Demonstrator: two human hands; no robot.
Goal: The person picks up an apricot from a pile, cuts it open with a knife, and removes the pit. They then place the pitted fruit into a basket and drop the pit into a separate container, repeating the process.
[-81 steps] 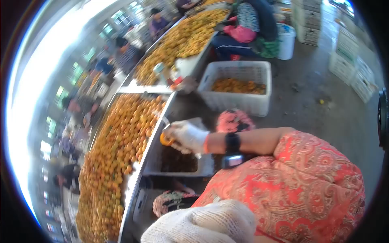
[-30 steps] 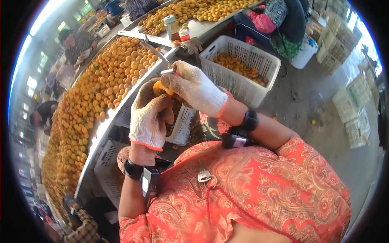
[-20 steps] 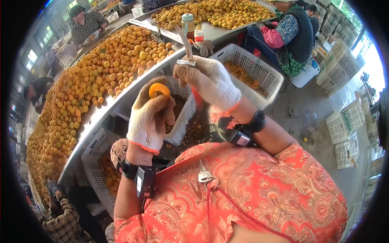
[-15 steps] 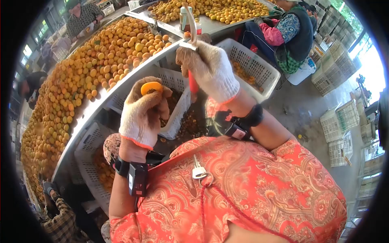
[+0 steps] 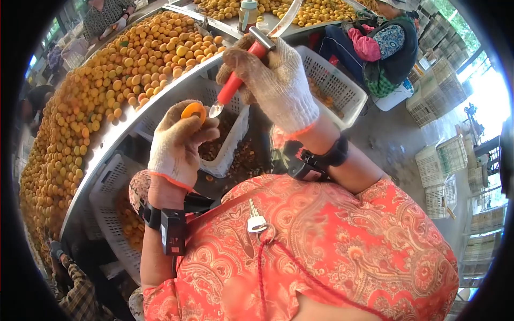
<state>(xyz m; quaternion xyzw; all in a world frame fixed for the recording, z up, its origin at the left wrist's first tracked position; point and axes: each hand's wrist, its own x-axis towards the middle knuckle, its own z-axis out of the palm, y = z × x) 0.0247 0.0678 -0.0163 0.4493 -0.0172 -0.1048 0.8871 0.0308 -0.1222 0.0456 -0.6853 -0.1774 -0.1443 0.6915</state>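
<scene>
My left hand [image 5: 179, 142], in a white glove with a stained brown palm, is closed around a cut apricot [image 5: 194, 111]. Its orange flesh shows as a ring at the top of the fingers. My right hand [image 5: 281, 83], gloved alike, grips a pitting knife with a red handle [image 5: 233, 85]. A small spoon-like metal tip [image 5: 216, 110] points down at one end, just right of the apricot and close to it. From the metal collar at the other end, a curved blade [image 5: 287, 18] rises away from me. Part of the handle is hidden by my fingers.
A metal sorting table [image 5: 99, 155] heaped with apricots [image 5: 134, 69] curves along the left. White plastic crates [image 5: 350, 101] with fruit pieces stand below and right. A co-worker [image 5: 388, 45] sits at the upper right; others work at the left. A bottle [image 5: 248, 16] stands at the back.
My right hand has turned the knife over, bringing its spoon tip from below the hand to beside the apricot. The apricot now shows an open ring of flesh. My left hand has shifted slightly left.
</scene>
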